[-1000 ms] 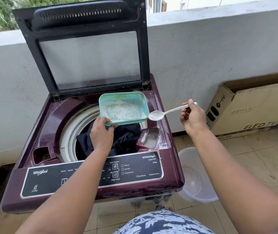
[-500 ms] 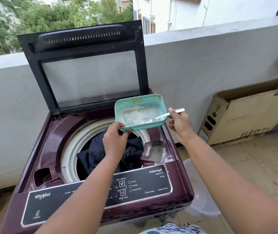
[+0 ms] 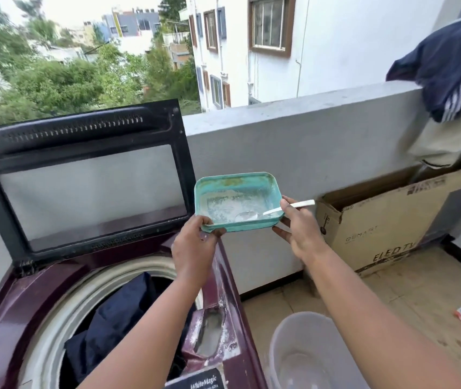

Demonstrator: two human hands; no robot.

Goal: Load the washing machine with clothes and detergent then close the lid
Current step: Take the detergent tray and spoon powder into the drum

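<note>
Detergent powder [image 3: 225,204] in teal rectangular plastic tub [image 3: 269,189], held right of maroon top-load washer [image 3: 13,313] | left hand [image 3: 193,249] grasps near corner | right hand [image 3: 298,230] grasps far side, pinching white plastic spoon [image 3: 274,210] | risk: tilt spills powder onto floor | lid [image 3: 83,175] up

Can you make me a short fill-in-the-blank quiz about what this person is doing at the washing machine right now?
1. The lid of the washing machine stands ____.
2. The left hand grips a ____-coloured detergent tub.
3. The white spoon lies with its bowl inside the ____.
4. Dark clothes lie inside the ____.

Missing words: open; turquoise; tub; drum
</note>
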